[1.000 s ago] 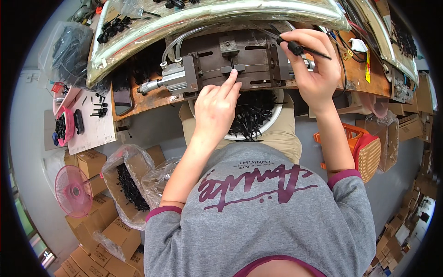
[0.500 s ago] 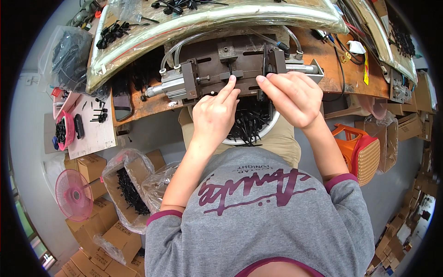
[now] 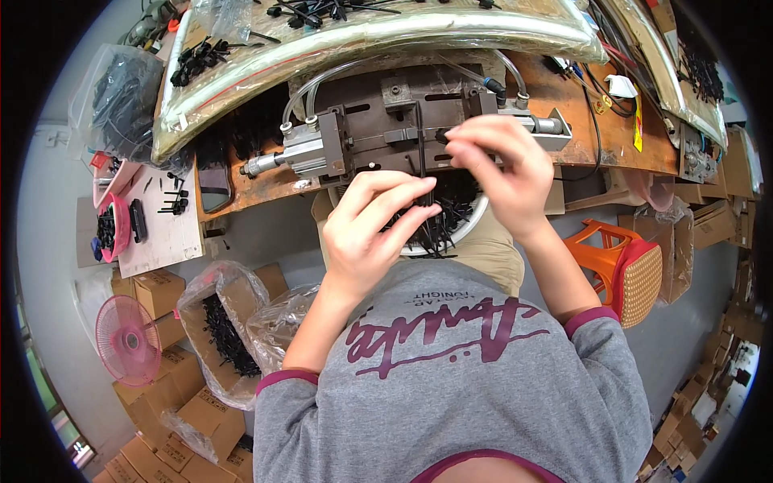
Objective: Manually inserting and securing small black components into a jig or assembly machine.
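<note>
My left hand (image 3: 358,229) is in front of the clamping fixture, its thumb and fingertips closed around the lower end of a thin black rod (image 3: 421,153). The rod stands away from me, across the dark metal base of the fixture (image 3: 370,129). My right hand (image 3: 511,173) is to the right, thumb and index finger pinched at a small black piece (image 3: 442,136); its exact kind is too small to tell. Below both hands, a white tub (image 3: 477,221) full of black plastic parts (image 3: 435,229) sits at my lap, partly hidden by my left hand.
Silver air cylinders (image 3: 310,157) flank the fixture, with clear hoses (image 3: 310,84) running behind. A plastic-wrapped raised board (image 3: 386,36) with black parts stands at the back. On the left are a pink fan (image 3: 129,340) and a lined carton (image 3: 217,322); on the right, an orange stool (image 3: 604,233).
My left hand has drawn back toward me from the fixture's centre and now grips a rod. My right hand has shifted slightly; the black rod that stood beside its fingertips no longer shows there.
</note>
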The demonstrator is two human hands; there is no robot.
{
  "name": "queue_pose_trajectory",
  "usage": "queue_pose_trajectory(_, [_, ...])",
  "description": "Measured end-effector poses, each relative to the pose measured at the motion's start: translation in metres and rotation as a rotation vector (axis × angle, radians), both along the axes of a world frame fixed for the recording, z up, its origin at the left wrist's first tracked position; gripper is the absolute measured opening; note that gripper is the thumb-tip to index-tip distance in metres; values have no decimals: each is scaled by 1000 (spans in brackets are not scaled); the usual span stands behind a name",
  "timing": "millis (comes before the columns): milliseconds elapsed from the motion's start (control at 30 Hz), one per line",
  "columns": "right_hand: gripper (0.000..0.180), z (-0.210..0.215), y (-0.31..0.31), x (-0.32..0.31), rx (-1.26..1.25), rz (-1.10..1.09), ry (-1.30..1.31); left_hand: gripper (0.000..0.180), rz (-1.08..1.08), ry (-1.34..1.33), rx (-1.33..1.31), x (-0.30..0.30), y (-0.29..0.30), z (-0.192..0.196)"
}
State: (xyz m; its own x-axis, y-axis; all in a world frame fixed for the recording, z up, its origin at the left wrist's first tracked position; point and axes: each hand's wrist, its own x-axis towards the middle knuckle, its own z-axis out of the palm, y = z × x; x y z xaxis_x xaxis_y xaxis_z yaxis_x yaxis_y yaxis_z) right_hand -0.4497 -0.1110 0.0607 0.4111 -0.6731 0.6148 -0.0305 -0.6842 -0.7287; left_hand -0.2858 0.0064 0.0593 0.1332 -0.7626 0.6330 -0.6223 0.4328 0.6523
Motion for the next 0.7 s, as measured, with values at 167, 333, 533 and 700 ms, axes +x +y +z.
queue_pose_trajectory(167, [26, 9, -7, 2, 930, 377, -241, 32, -96, 106, -4, -1, 7, 7])
queue_pose_trajectory(333, [31, 27, -7, 2, 1097, 617, -286, 32, -153, 19, 2, 1, 11, 16])
queue_pose_trajectory(533, [25, 32, -2, 3, 1060, 554, -228, 33, -155, -3, 8, 3, 15, 16])
queue_pose_trajectory(700, [22, 30, 1, 1, 1036, 548, -194, 32, -168, -26, -5, 2, 17, 15])
